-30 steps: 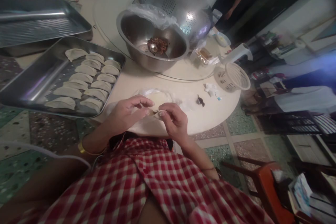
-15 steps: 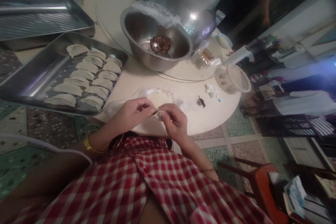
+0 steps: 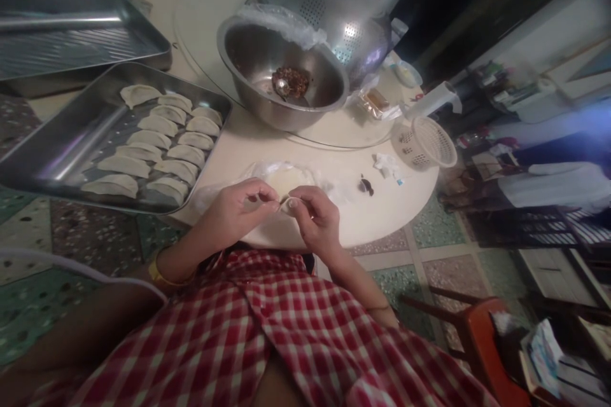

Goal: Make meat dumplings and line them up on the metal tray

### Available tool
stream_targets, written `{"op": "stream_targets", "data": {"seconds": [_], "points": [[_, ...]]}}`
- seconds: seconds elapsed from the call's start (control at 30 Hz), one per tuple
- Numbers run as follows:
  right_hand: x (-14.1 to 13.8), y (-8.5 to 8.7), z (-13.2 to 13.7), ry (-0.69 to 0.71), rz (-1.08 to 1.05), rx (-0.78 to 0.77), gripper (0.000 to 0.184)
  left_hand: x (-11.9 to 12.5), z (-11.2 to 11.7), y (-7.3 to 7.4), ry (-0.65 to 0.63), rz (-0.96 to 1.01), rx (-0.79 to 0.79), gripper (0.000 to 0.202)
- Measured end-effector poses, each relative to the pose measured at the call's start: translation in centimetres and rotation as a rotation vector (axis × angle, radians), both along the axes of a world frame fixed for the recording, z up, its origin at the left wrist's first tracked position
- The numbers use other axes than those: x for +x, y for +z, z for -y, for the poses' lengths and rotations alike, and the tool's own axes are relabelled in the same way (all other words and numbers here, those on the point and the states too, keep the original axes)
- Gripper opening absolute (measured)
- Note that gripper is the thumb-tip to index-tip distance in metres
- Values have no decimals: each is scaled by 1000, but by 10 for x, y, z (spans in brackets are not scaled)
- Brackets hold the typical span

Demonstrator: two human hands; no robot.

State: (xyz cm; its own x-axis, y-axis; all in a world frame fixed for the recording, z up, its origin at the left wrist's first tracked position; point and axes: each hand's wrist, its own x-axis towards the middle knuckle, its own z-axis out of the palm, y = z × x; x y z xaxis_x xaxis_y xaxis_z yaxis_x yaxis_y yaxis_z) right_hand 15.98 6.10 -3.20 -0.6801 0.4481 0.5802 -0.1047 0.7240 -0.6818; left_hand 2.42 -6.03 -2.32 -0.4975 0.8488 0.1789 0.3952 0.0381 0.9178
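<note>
My left hand (image 3: pixel 236 213) and my right hand (image 3: pixel 317 219) meet at the near edge of the round table (image 3: pixel 396 203), both pinched on one pale dumpling (image 3: pixel 286 205) held between the fingertips. Just beyond the hands a stack of round dough wrappers (image 3: pixel 286 178) lies on a clear plastic sheet. To the left stands a metal tray (image 3: pixel 67 146) with several folded dumplings (image 3: pixel 157 146) in rows. Further back is a steel bowl (image 3: pixel 329 98) with a little dark meat filling (image 3: pixel 293 79) and a spoon in it.
A second, empty metal tray (image 3: pixel 71 38) lies at the far left. A perforated steel colander (image 3: pixel 324 6) stands behind the bowl. A small white plastic basket (image 3: pixel 424 143) sits at the table's right edge. A wooden chair (image 3: pixel 482 337) stands at lower right.
Both hands have stayed on the dumpling, their fingertips drawing slightly closer together along its edge. The view has shifted a little.
</note>
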Motion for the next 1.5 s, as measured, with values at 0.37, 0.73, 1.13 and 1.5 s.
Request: {"op": "stream_targets", "data": {"seconds": [0.37,0.73,1.13,1.5], "points": [[1,5,2,85,-41,103,9,-8,5,8,-161,-355,119,16],[2,7,1,120,-56,142,10,-3,3,11,-39,-420,105,15],[3,9,0,50,-78,80,6,-15,7,-2,-87,36,-58,20],[-1,4,0,21,-38,142,6,-13,5,3,-109,-143,43,15]]}}
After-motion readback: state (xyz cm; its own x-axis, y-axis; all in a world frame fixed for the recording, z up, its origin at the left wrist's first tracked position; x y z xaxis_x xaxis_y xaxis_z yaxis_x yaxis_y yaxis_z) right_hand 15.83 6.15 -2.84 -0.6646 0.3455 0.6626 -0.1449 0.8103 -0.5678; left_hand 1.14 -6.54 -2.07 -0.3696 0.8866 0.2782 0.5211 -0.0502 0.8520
